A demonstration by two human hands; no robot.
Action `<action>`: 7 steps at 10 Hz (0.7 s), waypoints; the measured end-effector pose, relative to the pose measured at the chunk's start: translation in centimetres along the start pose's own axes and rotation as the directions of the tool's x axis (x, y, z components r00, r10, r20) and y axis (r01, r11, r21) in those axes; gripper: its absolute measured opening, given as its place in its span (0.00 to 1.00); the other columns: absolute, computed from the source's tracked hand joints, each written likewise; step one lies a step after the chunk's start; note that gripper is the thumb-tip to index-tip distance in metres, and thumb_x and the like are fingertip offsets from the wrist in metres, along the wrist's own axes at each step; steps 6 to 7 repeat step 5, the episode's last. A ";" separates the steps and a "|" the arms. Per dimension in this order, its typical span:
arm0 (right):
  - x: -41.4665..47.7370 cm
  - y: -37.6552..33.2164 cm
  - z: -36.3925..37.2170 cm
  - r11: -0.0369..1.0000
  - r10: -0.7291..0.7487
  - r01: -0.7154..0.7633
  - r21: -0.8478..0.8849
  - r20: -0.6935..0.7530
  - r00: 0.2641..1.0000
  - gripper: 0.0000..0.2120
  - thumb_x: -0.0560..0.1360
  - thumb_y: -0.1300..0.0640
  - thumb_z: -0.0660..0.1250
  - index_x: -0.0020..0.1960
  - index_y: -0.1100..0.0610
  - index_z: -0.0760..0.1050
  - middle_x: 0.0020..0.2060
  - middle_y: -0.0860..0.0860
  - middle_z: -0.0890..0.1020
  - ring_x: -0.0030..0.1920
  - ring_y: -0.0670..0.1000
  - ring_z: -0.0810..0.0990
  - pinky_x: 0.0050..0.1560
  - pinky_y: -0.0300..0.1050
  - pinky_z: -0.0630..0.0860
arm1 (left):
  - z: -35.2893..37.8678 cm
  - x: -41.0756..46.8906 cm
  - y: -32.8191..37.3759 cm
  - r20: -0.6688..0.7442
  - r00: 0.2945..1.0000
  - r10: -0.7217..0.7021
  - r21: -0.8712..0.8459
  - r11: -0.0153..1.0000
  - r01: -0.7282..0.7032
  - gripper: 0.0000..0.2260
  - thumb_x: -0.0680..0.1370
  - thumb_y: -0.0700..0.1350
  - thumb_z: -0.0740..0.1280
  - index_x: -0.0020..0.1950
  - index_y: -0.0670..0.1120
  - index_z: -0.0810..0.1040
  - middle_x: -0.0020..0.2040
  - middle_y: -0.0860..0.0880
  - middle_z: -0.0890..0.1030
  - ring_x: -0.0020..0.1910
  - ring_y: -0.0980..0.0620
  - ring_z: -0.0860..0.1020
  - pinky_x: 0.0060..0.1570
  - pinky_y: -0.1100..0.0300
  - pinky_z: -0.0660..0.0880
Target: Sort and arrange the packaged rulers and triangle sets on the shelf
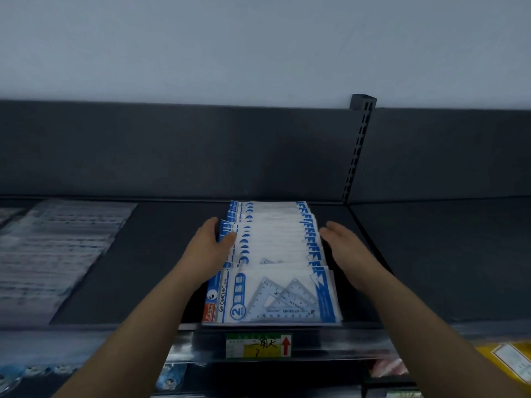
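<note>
Blue-and-white plastic triangle-set packets (274,234) lie in an overlapping row on the dark grey shelf (161,254). The left hand (211,245), spread, touches the row's left edge. The right hand (344,248), spread, flanks its right edge, probably to square the row.

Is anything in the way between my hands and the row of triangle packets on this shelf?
Nothing visible. The left hand rests against the row of triangle packets on its left edge, and the right hand lies open beside its right edge; whether it touches is unclear.
</note>
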State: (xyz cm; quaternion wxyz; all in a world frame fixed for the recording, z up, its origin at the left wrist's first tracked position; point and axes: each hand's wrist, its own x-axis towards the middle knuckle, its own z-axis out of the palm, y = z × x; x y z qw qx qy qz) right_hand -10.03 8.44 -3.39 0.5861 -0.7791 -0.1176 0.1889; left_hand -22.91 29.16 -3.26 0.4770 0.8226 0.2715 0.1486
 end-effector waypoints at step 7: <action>-5.1 -1.2 2.6 0.833 -0.343 0.324 -0.448 0.041 0.939 0.18 0.79 0.56 0.61 0.69 0.53 0.67 0.67 0.50 0.71 0.64 0.50 0.71 0.58 0.38 0.67 | -1.8 -5.0 0.8 -0.079 0.986 0.148 0.227 0.966 -0.126 0.21 0.81 0.48 0.61 0.72 0.43 0.65 0.70 0.45 0.69 0.66 0.49 0.70 0.55 0.62 0.65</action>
